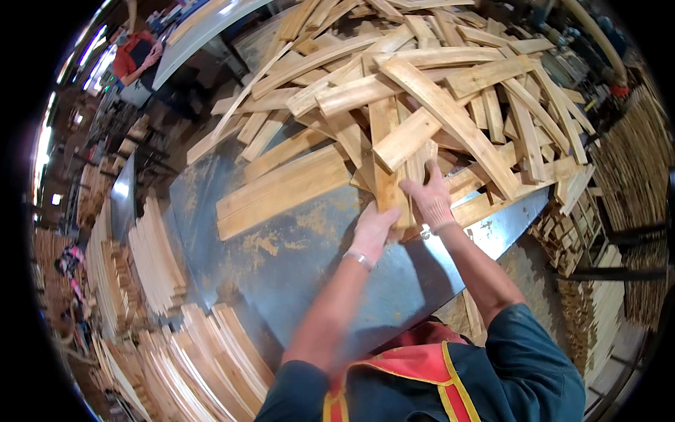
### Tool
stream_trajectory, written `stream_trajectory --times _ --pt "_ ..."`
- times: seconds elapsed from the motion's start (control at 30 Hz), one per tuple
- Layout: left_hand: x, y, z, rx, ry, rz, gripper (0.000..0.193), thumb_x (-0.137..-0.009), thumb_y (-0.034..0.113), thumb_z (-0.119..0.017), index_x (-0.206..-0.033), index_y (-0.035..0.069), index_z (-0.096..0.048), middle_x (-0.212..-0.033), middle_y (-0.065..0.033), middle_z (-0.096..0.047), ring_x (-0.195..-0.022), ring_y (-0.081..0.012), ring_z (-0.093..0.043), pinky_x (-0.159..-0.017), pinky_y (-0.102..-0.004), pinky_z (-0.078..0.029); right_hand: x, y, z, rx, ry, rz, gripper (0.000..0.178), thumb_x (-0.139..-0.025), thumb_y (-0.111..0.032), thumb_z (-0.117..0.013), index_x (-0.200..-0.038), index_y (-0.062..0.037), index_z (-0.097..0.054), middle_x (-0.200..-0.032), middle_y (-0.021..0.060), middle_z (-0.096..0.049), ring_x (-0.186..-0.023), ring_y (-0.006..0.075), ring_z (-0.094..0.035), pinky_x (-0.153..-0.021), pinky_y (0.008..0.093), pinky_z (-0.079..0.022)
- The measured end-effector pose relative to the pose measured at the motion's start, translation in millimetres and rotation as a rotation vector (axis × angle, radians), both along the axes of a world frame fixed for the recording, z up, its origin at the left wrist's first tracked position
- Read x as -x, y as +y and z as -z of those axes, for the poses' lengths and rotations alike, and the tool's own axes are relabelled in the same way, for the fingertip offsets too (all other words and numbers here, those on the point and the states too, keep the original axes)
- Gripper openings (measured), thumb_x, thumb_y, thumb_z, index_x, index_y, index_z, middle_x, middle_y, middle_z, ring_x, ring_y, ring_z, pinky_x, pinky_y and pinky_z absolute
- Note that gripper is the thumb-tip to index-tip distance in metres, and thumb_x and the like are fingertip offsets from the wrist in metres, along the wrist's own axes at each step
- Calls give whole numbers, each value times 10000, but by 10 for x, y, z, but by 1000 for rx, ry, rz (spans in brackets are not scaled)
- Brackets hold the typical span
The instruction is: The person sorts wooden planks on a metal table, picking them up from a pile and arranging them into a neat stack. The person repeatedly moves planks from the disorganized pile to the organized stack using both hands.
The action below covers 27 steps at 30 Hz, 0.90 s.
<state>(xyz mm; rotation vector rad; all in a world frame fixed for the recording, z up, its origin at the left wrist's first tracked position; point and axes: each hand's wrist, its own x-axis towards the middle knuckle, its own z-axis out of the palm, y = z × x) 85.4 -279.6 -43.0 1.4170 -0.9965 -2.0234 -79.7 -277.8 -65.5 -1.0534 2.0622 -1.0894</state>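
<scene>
A heap of loose wooden boards (450, 116) covers the far half of a grey metal tabletop (302, 281). At its near edge my left hand (375, 231) is closed around the near end of a wooden board (387, 188) that points away from me into the heap. My right hand (430, 197) is closed on the right side of the boards there, thumb toward the left; its fingertips are partly hidden. A shorter board (408, 139) lies across, just beyond both hands. Left of my hands, wide boards (281, 190) lie flat side by side on the metal.
Stacked wooden strips (155, 257) stand left of the table, with more strips (204, 359) at the lower left. Tall timber stacks (629, 162) and a rack of short pieces (569, 232) stand on the right. Another person (140, 60) is by a long table (204, 32) at the far left.
</scene>
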Motion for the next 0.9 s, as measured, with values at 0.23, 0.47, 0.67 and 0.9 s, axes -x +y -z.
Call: stream_trajectory --times 0.23,0.47,0.67,0.9 --pt "-1712 1839 -198 -319 437 -243 656 -897 353 -790 -1429 56 -548 -1076 -83 -728 -747 -221 -694 -618 -377 -559 -905 1086 -131 -141 -1224 -280 820 -855 -213 -822 -1538 -47 -399 -1214 113 -649 -1126 238 -672 -971 358 -577" --pt "-2584 3135 -298 -144 336 -622 560 -893 249 -775 -1359 13 -573 -1008 -84 -720 -788 -196 -696 -669 -356 -586 -1785 1869 -23 -454 -1349 -509 619 -814 -98 -793 -1358 -73 -498 -1106 125 -600 -1004 294 -642 -943 482 -596" --pt "-3267 3972 -494 99 -15 -915 548 -886 114 -739 -1393 -7 -571 -1160 -51 -695 -978 -145 -688 -820 -319 -593 -2855 2703 439 -720 -849 -1006 757 -941 -174 -643 -1624 -119 -322 -1145 219 -678 -1000 333 -696 -904 448 -573" --pt "-3799 4637 -734 126 215 -978 577 -875 211 -788 -1375 2 -591 -1094 -58 -703 -898 -162 -694 -753 -320 -599 -4438 2879 354 -706 -358 -1720 678 -1028 -370 -561 -1556 26 -407 -1302 273 -694 -1251 360 -664 -1060 408 -521"
